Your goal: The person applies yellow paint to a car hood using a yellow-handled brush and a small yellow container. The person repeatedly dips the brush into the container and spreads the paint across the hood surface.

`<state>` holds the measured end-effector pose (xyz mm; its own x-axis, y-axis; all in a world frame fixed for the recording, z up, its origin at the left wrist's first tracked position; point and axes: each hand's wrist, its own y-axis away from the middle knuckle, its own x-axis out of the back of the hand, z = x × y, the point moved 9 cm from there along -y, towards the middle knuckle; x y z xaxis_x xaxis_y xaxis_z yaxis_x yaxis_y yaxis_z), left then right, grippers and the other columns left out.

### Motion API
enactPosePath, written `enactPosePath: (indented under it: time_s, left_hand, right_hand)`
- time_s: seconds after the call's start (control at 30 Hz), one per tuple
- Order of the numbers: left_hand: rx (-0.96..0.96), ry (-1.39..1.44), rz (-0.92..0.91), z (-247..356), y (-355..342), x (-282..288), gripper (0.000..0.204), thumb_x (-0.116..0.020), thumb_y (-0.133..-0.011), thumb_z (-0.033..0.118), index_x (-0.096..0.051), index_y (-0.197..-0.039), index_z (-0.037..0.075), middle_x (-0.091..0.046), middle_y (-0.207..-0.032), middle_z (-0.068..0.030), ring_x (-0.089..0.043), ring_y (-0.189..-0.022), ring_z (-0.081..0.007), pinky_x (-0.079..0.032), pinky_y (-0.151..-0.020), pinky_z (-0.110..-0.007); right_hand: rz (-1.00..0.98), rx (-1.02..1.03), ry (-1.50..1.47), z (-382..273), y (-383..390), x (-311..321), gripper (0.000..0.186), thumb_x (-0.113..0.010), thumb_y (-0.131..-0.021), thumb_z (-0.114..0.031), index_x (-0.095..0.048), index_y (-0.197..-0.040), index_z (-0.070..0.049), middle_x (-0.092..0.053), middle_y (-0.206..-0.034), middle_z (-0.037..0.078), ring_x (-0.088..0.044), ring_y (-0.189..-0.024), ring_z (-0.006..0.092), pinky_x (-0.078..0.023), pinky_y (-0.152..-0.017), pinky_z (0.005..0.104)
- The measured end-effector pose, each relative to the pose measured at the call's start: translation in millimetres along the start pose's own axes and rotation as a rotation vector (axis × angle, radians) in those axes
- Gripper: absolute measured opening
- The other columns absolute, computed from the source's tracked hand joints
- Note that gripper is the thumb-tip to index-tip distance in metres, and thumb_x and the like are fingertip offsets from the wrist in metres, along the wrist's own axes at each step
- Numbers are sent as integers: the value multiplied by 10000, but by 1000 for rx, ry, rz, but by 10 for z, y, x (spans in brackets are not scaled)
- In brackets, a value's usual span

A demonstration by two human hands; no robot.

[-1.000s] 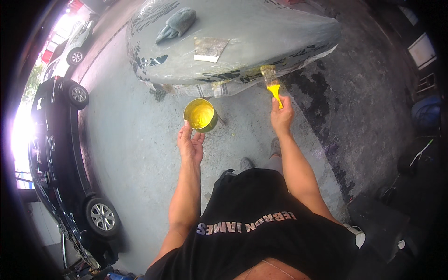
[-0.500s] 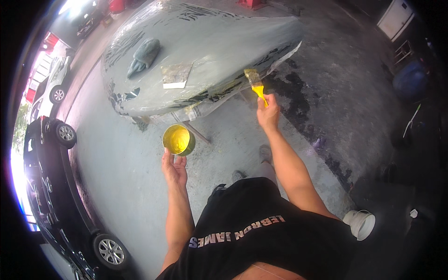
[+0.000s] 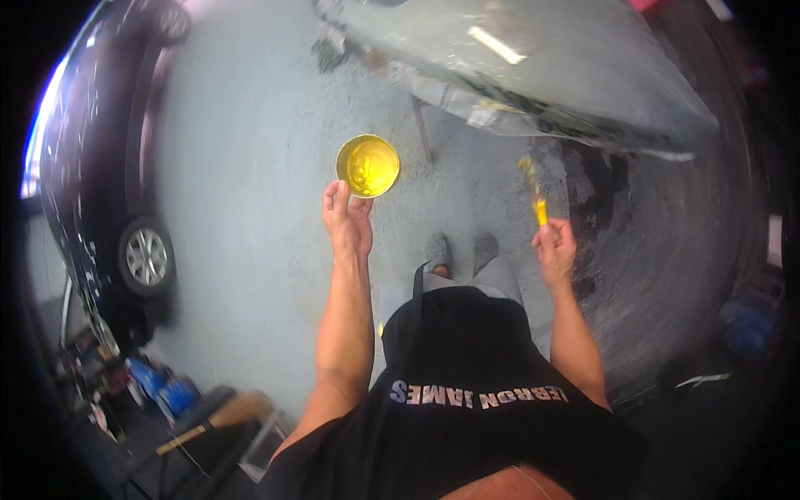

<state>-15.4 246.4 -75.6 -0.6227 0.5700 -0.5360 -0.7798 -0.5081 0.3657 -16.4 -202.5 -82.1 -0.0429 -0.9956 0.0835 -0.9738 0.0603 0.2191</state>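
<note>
Yellow inside, the tin [image 3: 370,142] rests in your left hand [image 3: 350,223], the thumb at its rim and the fingers half curled below. To the right, the brush [image 3: 542,212], a little blurred, is pinched by closed fingers of your right hand [image 3: 557,247], apart from the grey form [image 3: 575,79] ahead. The step seems to be brushing, and a next stroke would call for bringing bristles to the form, tin level.
</note>
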Motion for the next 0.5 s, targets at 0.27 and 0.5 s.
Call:
enactPosePath:
  time_s: [0.27,0.5]
  left_hand:
    - [-163,66,318,-1288,164,1719,370,-718,-993,131,-494,-1283,83,-618,-1280,-101,-607,-1216,-240,-488,-1057,-444]
    - [-26,325,500,-3195,476,2726,487,-789,-934,119,-471,-1299,65,-607,-1290,-125,-599,-1233,-240,-483,-1086,-419]
  right_hand:
    - [-322,-42,779,2457,-1308,-886,282,-666,-992,-216,-632,-1204,-33,-710,-829,186,-700,-755,285,-529,-688,420]
    - [-626,34,1208,4853,-2572,-2415,319,-628,-969,-190,-674,-1263,-74,-732,-1019,278,-710,-983,465,-558,-855,544]
